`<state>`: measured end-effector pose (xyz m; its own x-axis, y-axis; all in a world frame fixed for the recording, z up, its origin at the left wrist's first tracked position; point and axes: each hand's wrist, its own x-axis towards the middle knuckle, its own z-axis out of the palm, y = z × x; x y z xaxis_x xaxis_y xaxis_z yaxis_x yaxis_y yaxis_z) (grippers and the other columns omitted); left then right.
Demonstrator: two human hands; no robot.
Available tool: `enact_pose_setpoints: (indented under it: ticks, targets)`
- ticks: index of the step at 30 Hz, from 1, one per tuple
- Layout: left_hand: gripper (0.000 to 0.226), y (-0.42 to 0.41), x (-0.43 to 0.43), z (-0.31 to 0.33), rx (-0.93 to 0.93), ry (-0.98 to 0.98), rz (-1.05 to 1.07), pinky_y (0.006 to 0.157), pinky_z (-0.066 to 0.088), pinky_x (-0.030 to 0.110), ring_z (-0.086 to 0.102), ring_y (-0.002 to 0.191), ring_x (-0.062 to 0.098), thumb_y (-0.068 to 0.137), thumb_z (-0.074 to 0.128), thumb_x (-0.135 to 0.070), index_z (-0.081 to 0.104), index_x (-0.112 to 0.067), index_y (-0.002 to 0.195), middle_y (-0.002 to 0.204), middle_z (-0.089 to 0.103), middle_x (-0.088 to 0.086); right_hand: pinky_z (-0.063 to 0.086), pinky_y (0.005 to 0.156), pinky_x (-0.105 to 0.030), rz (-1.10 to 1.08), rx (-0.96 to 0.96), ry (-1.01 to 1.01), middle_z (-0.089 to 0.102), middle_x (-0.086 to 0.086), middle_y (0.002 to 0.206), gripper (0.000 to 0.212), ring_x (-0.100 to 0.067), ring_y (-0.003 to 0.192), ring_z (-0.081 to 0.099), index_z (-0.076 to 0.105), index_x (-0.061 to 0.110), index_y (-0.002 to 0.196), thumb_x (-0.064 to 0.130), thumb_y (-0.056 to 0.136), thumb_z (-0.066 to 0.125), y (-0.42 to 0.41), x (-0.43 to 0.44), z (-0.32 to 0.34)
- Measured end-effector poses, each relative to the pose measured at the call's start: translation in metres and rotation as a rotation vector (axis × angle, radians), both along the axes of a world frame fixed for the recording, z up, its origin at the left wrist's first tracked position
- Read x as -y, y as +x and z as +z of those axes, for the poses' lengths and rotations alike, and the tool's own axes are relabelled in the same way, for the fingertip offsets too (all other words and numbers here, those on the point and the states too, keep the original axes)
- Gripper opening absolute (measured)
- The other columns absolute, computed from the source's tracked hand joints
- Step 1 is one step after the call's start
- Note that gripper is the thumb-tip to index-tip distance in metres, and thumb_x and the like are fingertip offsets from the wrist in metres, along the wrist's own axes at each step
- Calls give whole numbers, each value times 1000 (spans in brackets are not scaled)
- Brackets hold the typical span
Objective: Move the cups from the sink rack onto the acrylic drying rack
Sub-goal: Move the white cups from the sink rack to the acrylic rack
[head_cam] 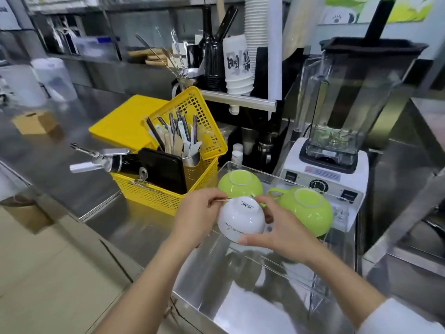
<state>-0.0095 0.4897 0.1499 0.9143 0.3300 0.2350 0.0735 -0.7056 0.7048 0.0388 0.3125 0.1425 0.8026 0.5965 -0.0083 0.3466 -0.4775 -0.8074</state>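
Cups sit upside down near the lower centre of the frame: a white cup (pixel 240 219) is held between both hands above the clear acrylic drying rack (pixel 342 213), and two green cups (pixel 240 184) (pixel 307 209) rest inverted on that rack just behind it. The left hand (pixel 198 213) grips the white cup's left side, fingertips curled over the base rim. The right hand (pixel 280 227) clasps its right side, thumb along the lower rim; this hand hides the cup's far side, so any handle there cannot be seen. Small print on the cup's base and wall is too blurred to read. The rack's transparent walls are hard to trace against the steel counter (pixel 72 150), and its near edge is lost in reflections. A yellow basket (pixel 168 196) with utensils stands at centre left, a blender (pixel 337 150) at right. The right sleeve (pixel 404 319) is cut off by the lower right corner.
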Motion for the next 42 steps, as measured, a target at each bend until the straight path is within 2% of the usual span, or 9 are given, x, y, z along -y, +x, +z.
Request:
enact_pose_setpoints:
  ticks: [5, 13, 18, 22, 27, 30, 34, 38, 42]
  targets:
    - [18, 2, -3, -11, -22, 209, -1, 74, 49, 38, 61, 89, 24, 82, 61, -13, 71, -23, 91, 95, 70, 0, 48, 91, -42, -9, 43, -117, 58, 6, 117, 81, -19, 104, 55, 39, 41, 117, 54, 48, 79, 1, -5, -4]
    - [18, 5, -10, -21, -72, 287, -17, 73, 45, 35, 60, 91, 24, 82, 58, -12, 68, -21, 94, 97, 67, -1, 32, 101, -37, 44, 173, -229, 45, -1, 135, 85, -25, 123, 39, 32, 27, 133, 43, 63, 78, 1, -9, -6]
    - [53, 0, -19, -7, -359, 291, -217, 92, 45, 41, 52, 114, 22, 75, 64, -9, 51, -30, 122, 122, 56, -3, 29, 109, -38, 73, 201, -239, 32, -1, 147, 95, -20, 133, 30, 17, 26, 141, 42, 67, 75, 5, -7, -9]
    - [64, -18, -19, 16, -295, 280, -210, 100, 39, 33, 44, 123, 15, 78, 67, -32, 37, -33, 134, 135, 45, -8, 32, 107, -34, 83, 322, -241, 31, 8, 147, 86, -12, 135, 27, 18, 33, 141, 48, 72, 68, 0, 7, 3]
    - [67, -5, 41, 34, -72, 344, -341, 97, 36, 30, 43, 122, 11, 73, 44, -64, 37, -36, 133, 132, 48, -12, 37, 103, -37, -44, 464, -215, 43, 6, 139, 84, -14, 126, 40, 21, 34, 139, 61, 70, 60, 4, 62, 14]
    - [65, 12, 89, 30, 42, 407, -455, 97, 40, 34, 48, 118, 16, 74, 39, -60, 40, -30, 131, 128, 53, -5, 36, 105, -38, -165, 490, -225, 47, 4, 137, 86, -16, 125, 43, 23, 33, 138, 68, 65, 51, 6, 104, 14]
    - [56, 30, 171, 20, 110, 437, -627, 98, 39, 35, 49, 117, 20, 80, 46, -50, 42, -24, 131, 129, 54, -1, 33, 106, -37, -299, 484, -311, 41, 4, 141, 83, -16, 130, 38, 21, 28, 141, 58, 74, 61, 1, 178, 7]
    - [57, 43, 253, 4, 74, 371, -759, 99, 39, 36, 48, 118, 22, 81, 43, -50, 44, -21, 130, 128, 52, 1, 36, 105, -43, -436, 411, -387, 40, 1, 143, 81, -17, 130, 39, 21, 25, 141, 59, 76, 56, -10, 256, -8]
    - [57, 52, 331, -21, 1, 383, -855, 100, 39, 38, 46, 119, 22, 81, 40, -50, 42, -23, 131, 128, 51, 1, 35, 105, -37, -613, 313, -399, 41, 2, 139, 79, -18, 127, 40, 21, 27, 141, 55, 77, 58, -27, 334, -23]
